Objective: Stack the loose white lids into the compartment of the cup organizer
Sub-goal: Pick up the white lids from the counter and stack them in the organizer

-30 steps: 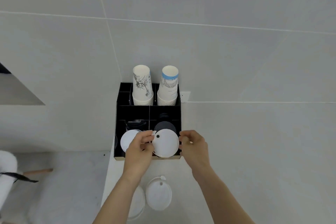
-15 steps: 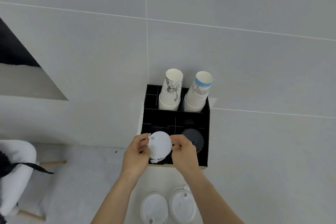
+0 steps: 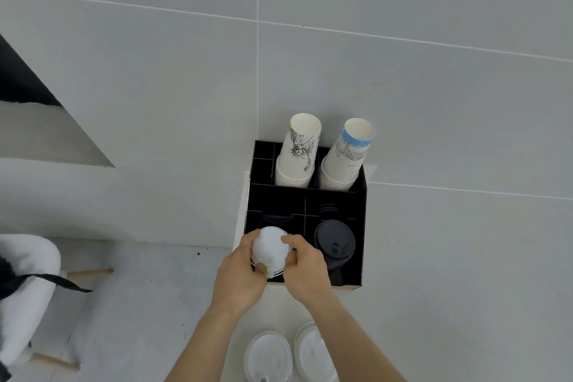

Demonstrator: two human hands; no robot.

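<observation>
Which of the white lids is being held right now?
The white lid at the organizer's front-left compartment, pinched between the left hand and right hand. The other two lids lie untouched on the counter nearer the person.

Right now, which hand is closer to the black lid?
The right hand. It is just left of the black lid, nearly touching it; the left hand is farther left, beyond the white lids both hands hold.

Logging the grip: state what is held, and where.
Round white plastic lid, pinched at opposite rim edges by left hand and right hand.
</observation>
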